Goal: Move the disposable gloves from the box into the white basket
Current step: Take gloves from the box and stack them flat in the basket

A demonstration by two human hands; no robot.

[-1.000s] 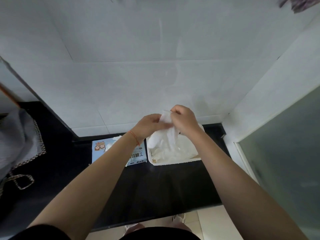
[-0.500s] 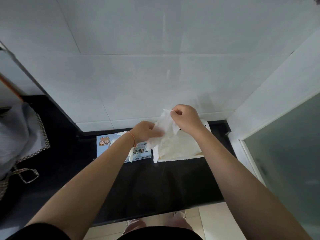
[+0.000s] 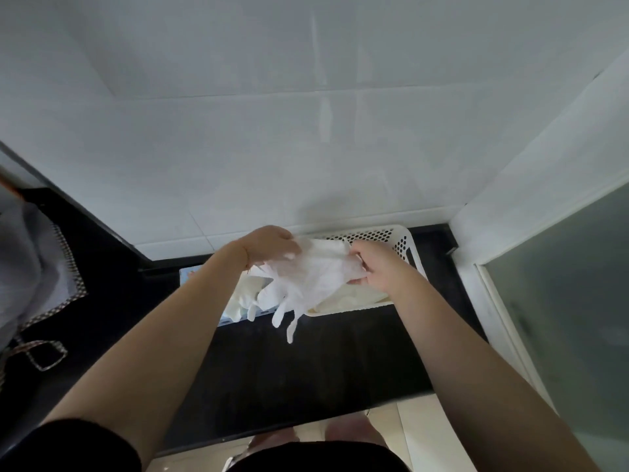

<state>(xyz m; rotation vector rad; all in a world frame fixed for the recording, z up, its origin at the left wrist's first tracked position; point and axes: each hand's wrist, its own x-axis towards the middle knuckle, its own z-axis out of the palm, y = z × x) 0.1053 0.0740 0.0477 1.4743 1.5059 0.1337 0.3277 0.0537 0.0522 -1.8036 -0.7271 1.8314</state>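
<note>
A bunch of thin white disposable gloves (image 3: 313, 277) is stretched between my two hands above the black counter. My left hand (image 3: 269, 247) grips its left edge and my right hand (image 3: 377, 270) pinches its right edge. The glove fingers dangle down over the counter. Behind them stands the white perforated basket (image 3: 405, 247) against the wall, with more pale gloves inside. The blue glove box (image 3: 235, 318) lies left of the basket, mostly hidden by my left forearm and by loose gloves (image 3: 248, 298) bulging out of it.
The black counter (image 3: 306, 376) runs along a white tiled wall (image 3: 306, 148). A grey cloth with a checked border (image 3: 41, 284) hangs over the left end. A frosted glass panel (image 3: 571, 301) and a white frame close off the right side.
My hands have moved apart and spread the gloves wide. The bunch has shifted left, and the glove fingers hang lower. The basket's back rim has come into view.
</note>
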